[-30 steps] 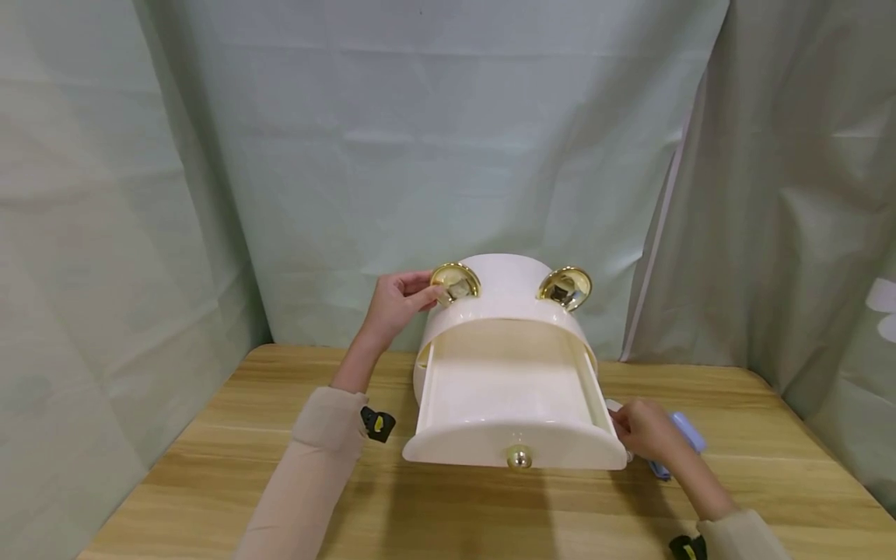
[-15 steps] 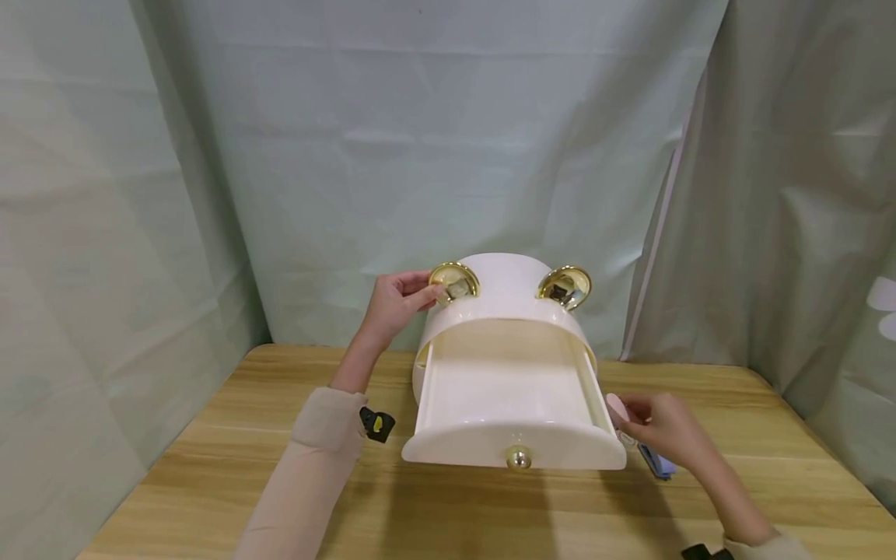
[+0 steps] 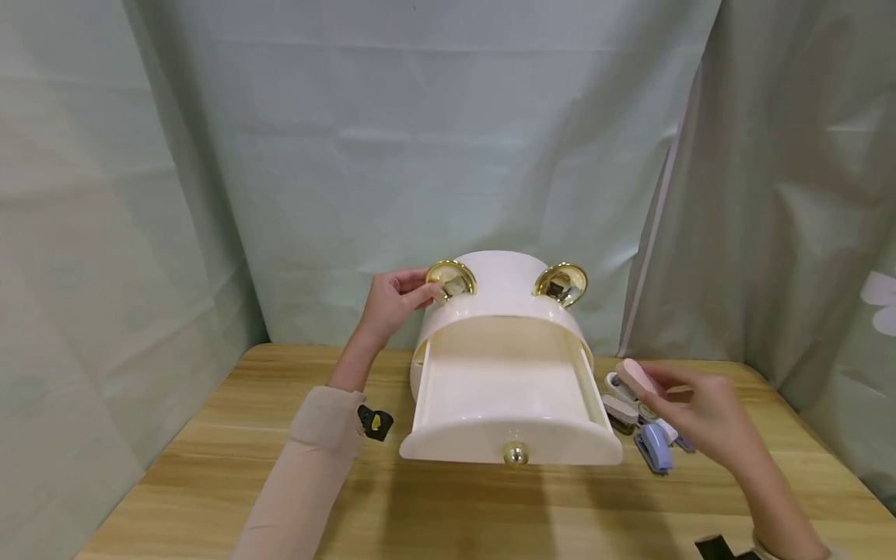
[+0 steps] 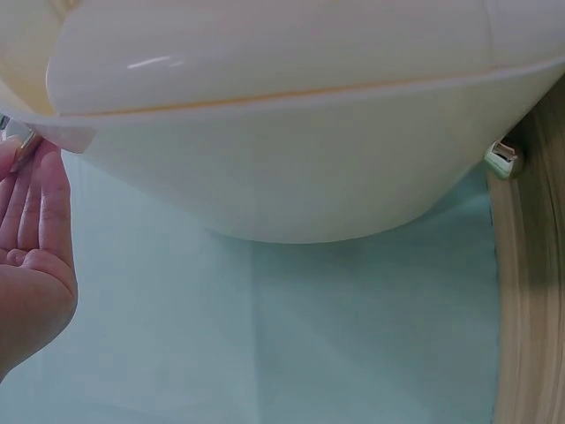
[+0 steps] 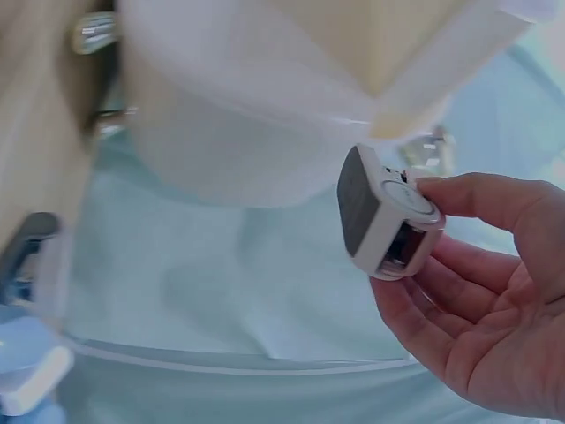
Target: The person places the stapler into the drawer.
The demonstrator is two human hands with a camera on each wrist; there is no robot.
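A cream box (image 3: 504, 288) with two gold ears stands on the wooden table (image 3: 210, 467). Its drawer (image 3: 462, 447), with a gold knob (image 3: 516, 453), is pulled out toward me and looks empty. My left hand (image 3: 395, 299) pinches the left gold ear (image 3: 451, 278); in the left wrist view the left hand (image 4: 31, 247) lies against the box rim (image 4: 282, 159). My right hand (image 3: 700, 412) holds a small pink stapler (image 3: 635, 376) in the air just right of the drawer. The right wrist view shows the stapler (image 5: 384, 212) pinched in the fingertips of that hand (image 5: 494, 309).
Small staplers lie on the table right of the drawer: a white one (image 3: 619, 385), a beige one (image 3: 619, 411) and a blue one (image 3: 654, 447). Pale green curtains hang close behind and on both sides. Bare wood shows left of the box and in front of it.
My right hand has risen from the table beside the drawer, up and to the right, with the pink stapler in it, uncovering the other staplers. The left hand has stayed on the ear.
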